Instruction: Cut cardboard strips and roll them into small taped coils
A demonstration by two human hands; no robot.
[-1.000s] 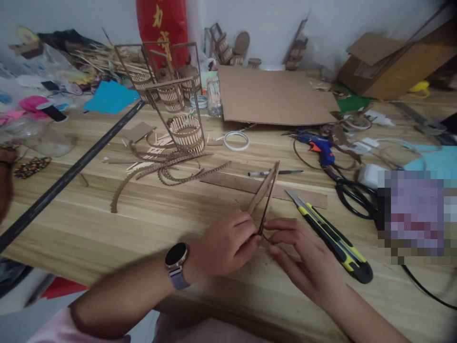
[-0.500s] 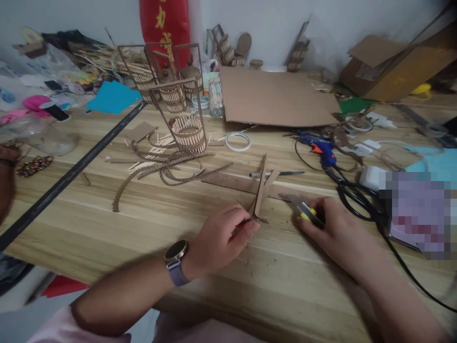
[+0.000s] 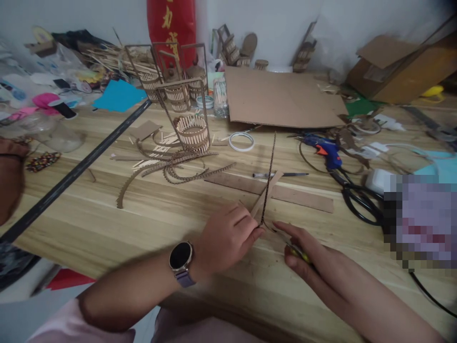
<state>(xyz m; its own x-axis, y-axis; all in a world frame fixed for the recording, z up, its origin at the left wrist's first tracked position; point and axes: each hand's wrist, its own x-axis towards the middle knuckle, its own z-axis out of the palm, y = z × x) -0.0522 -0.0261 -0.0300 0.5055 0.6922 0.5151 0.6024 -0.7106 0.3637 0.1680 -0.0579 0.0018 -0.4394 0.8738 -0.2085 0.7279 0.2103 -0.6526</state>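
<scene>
My left hand [image 3: 228,233], with a watch on its wrist, pinches the lower end of a thin cardboard strip [image 3: 269,181] that stands edge-on. Another cardboard strip [image 3: 266,194] slants beside it from the same fingers. My right hand [image 3: 310,257] holds a yellow and grey utility knife [image 3: 298,252], its index finger stretched toward the strip's lower end. Beyond both hands a flat cardboard piece [image 3: 303,198] and a pen [image 3: 296,174] lie on the wooden table [image 3: 157,238].
Behind are a small slatted bucket [image 3: 193,133], curled corrugated strips [image 3: 171,166], a tape roll [image 3: 242,141] and a large cardboard sheet [image 3: 282,100]. At right lies a blue glue gun [image 3: 326,151] with black cable. Another person's arm [image 3: 10,186] shows at far left.
My right hand with the knife has moved left and down, close to my left hand. The held strip has turned from showing its flat face to its edge. The view has shifted slightly.
</scene>
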